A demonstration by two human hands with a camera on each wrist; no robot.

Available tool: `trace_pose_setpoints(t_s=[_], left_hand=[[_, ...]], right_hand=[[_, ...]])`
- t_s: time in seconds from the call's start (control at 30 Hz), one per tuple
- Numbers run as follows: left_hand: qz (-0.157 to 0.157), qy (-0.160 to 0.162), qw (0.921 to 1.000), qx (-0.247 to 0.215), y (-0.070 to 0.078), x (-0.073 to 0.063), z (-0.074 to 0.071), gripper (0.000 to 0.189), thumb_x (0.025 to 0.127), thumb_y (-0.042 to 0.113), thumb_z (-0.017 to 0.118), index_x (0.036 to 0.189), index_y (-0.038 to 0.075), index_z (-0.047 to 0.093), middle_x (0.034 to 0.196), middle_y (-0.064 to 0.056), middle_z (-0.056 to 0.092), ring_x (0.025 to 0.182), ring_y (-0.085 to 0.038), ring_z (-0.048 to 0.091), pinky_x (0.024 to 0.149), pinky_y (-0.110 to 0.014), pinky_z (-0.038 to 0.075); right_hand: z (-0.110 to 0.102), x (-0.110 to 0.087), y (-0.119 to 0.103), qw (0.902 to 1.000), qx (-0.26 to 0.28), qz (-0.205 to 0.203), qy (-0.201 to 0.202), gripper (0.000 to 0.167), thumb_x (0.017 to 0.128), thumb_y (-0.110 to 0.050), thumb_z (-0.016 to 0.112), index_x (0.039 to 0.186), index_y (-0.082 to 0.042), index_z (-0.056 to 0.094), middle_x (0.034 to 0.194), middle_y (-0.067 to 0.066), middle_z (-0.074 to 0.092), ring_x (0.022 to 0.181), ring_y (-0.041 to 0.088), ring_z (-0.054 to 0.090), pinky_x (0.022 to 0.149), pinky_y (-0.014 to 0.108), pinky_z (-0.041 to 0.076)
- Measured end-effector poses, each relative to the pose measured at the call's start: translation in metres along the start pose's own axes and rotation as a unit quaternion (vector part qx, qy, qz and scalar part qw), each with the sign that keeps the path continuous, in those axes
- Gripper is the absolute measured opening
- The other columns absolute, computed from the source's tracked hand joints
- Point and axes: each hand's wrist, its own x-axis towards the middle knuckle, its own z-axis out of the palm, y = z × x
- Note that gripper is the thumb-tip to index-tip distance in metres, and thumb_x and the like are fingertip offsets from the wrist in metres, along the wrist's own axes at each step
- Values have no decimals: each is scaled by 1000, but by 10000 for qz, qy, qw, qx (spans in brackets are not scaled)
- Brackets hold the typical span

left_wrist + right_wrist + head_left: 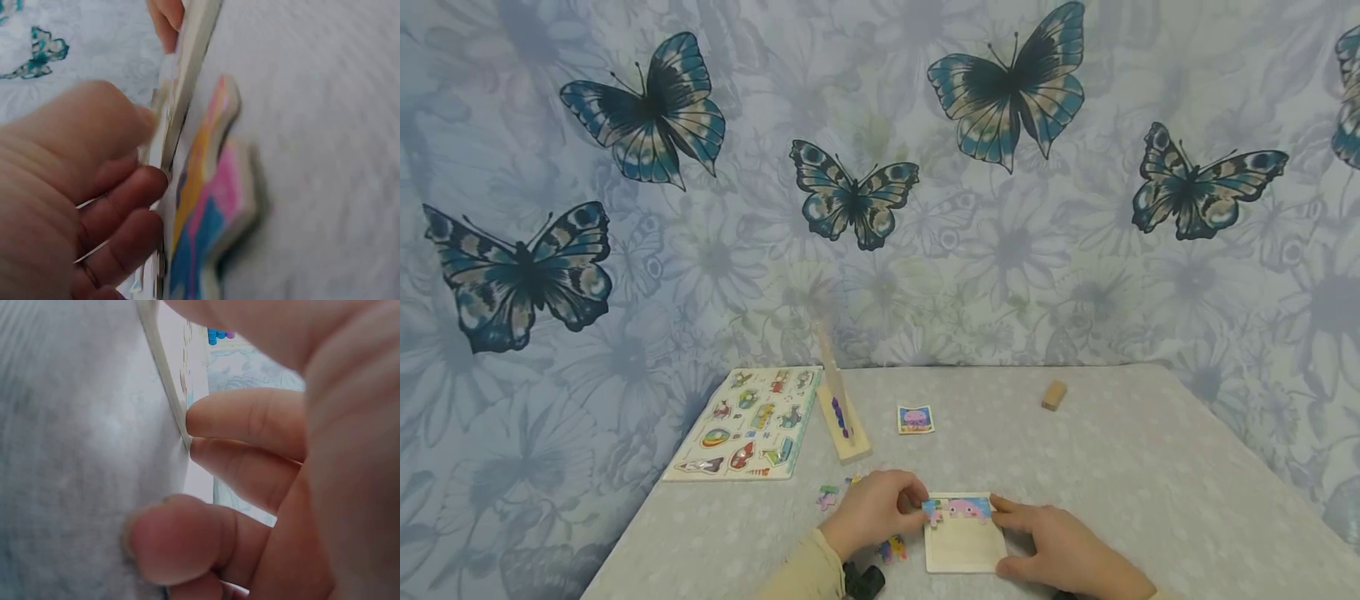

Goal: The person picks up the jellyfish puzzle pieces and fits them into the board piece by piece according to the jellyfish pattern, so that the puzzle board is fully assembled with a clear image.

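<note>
A shallow wooden puzzle tray point(964, 552) lies in front of me, with a jigsaw section showing a pink face point(972, 507) along its top edge. At the tray's upper left corner, my left hand point(878, 510) pinches a blue and pink jigsaw piece point(933, 512) between thumb and forefinger. My right hand point(1063, 542) holds the tray's right side; in the right wrist view two fingertips point(201, 419) press against its edge. Loose jigsaw pieces point(892, 549) lie beside and under the left hand, and a colourful one point(209, 212) looms close in the left wrist view.
Farther left lie a picture puzzle board point(747, 423) and a wooden stand point(853, 450) with purple beads. A small picture card point(915, 420) sits behind the tray, and a wooden block point(1054, 395) stands at the back right. Another loose piece point(827, 497) lies left of the left hand.
</note>
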Motion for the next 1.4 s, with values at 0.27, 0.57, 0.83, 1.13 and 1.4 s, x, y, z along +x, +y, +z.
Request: trace_pose_setpoints(t_s=[0.27,0.57,0.83,1.13,1.4], left_hand=[[191,148,9996,133,-10,0,14,17,90,38,80,102,28,74,91,20,60,74,7,54,67,-19,49],[501,428,9955,680,-8,1,17,21,91,42,77,107,28,76,92,19,60,70,8,49,62,-17,45],[1218,627,9821,1296,-6,1,17,26,97,39,73,120,30,77,113,13,66,88,0,57,68,-15,47],[1428,648,9775,1414,-7,1,19,21,99,39,70,117,33,78,116,14,66,99,-3,57,75,-15,48],[2103,851,9619,1528,-6,3,20,13,97,34,73,107,32,81,113,17,71,99,-1,59,81,-12,47]], right_hand=[[3,-2,1,9998,177,-29,-13,70,88,-60,72,141,-15,64,155,7,51,135,30,56,101,34,53],[3,-2,1,9998,3,-155,96,73,88,-63,70,142,-13,63,154,8,52,132,31,58,100,35,54],[2,1,0,9999,-117,-64,106,70,89,-63,70,140,-14,65,154,10,53,133,36,57,101,51,52],[-1,0,-2,9992,-215,-265,200,68,90,-61,70,139,-14,66,152,12,54,131,37,59,100,50,53],[1,2,-2,9994,-249,-137,178,69,89,-63,70,139,-15,66,153,10,53,132,34,58,101,50,53]])
